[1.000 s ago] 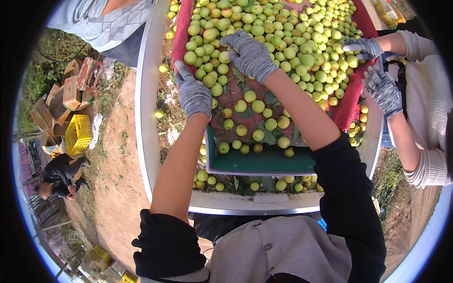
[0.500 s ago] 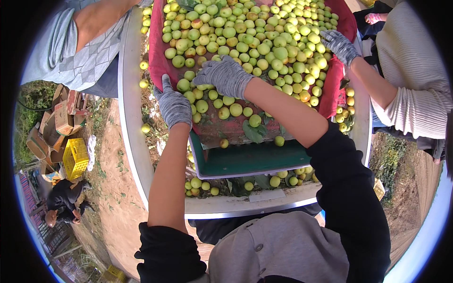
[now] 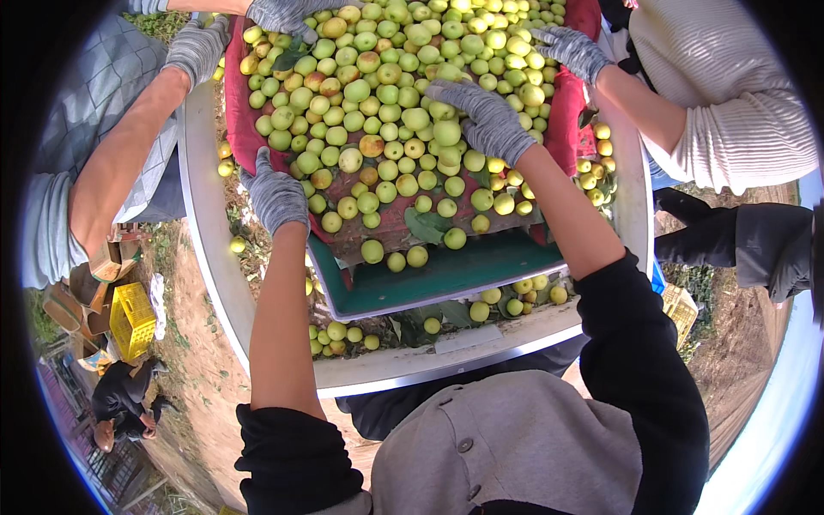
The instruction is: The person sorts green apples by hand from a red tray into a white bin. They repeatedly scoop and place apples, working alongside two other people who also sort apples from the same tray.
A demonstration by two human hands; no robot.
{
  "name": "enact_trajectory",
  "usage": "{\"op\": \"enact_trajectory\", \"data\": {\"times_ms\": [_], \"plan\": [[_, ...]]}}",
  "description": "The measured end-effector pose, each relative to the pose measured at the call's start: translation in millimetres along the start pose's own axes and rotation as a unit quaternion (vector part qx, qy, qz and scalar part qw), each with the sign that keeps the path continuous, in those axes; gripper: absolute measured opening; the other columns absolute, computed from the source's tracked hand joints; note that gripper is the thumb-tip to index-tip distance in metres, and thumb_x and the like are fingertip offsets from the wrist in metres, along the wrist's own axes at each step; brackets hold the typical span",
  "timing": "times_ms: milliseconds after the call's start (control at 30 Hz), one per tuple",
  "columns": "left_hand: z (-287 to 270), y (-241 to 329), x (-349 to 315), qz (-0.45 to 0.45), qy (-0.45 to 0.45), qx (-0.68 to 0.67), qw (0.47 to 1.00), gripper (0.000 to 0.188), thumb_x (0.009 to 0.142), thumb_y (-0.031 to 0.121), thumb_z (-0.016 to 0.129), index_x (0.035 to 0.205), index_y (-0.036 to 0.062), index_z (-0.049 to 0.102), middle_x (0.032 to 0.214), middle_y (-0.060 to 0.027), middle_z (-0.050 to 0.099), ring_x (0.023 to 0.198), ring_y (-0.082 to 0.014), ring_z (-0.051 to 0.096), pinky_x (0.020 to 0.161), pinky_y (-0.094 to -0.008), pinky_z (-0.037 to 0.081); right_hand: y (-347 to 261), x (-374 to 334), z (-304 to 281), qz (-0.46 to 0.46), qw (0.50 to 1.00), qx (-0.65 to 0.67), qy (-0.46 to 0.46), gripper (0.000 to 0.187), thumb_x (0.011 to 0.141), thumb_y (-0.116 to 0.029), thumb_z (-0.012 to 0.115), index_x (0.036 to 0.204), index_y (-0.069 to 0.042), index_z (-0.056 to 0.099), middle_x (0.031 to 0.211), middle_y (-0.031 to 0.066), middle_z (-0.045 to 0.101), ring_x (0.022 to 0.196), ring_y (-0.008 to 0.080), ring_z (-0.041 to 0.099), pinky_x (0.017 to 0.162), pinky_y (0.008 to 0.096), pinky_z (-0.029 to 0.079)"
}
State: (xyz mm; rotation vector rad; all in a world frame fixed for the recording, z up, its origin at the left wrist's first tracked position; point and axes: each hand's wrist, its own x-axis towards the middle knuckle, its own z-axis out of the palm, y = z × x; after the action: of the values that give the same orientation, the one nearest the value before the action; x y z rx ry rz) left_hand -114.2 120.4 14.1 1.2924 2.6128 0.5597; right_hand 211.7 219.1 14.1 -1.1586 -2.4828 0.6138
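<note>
Small green apples [image 3: 390, 112], some blushed red, lie heaped on a red cloth [image 3: 243, 112] with raised sides. My left hand [image 3: 279, 199], in a grey knit glove, grips the cloth's near left edge, thumb upward. Over the middle of the heap reaches my right hand [image 3: 491, 124], gloved alike, its fingers stretched out against the apples. Several apples just below it look blurred. At the near end of the cloth, a green-lined tray [image 3: 429, 279] sits under the slope, with a few apples and a leaf [image 3: 427, 227] by its lip.
A pale-rimmed table [image 3: 481, 356] carries loose apples and leaves around the tray. A co-worker's gloved hands [image 3: 199, 51] are at the left, another's gloved hand [image 3: 571, 51] at the right. A yellow crate [image 3: 132, 321] and cardboard boxes [image 3: 77, 296] stand on the ground.
My right hand has moved right across the heap, and apples have shifted toward the tray. My left hand stays on the cloth. The left co-worker's hands have come into view over the edge.
</note>
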Motion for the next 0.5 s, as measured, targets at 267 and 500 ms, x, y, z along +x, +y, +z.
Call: {"op": "enact_trajectory", "data": {"times_ms": [267, 500], "plan": [[-6, 4, -5, 0.001, -0.007, 0.041, 0.999, 0.060, 0.082, 0.006, 0.057, 0.140, 0.0201, 0.049, 0.145, -0.0247, 0.033, 0.118, -0.0377, 0.056, 0.094, -0.0419, 0.050, 14, -57, -5, 0.152, 0.973, -0.145, 0.096, 0.063, 0.074, 0.003, 0.065, 0.132, -0.020, 0.056, 0.144, 0.0064, 0.046, 0.133, 0.0363, 0.041, 0.110, 0.0403, 0.040], [-6, 2, -5, -0.009, -0.018, 0.013, 1.000, 0.054, 0.081, 0.005, 0.059, 0.133, 0.0181, 0.054, 0.143, -0.0221, 0.036, 0.115, -0.0382, 0.057, 0.094, -0.0430, 0.049, -47, -84, 32, -0.028, 0.993, -0.022, 0.113, 0.065, 0.066, 0.009, 0.055, 0.127, -0.015, 0.060, 0.139, 0.0066, 0.052, 0.129, 0.0329, 0.048, 0.111, 0.0448, 0.039]]}}
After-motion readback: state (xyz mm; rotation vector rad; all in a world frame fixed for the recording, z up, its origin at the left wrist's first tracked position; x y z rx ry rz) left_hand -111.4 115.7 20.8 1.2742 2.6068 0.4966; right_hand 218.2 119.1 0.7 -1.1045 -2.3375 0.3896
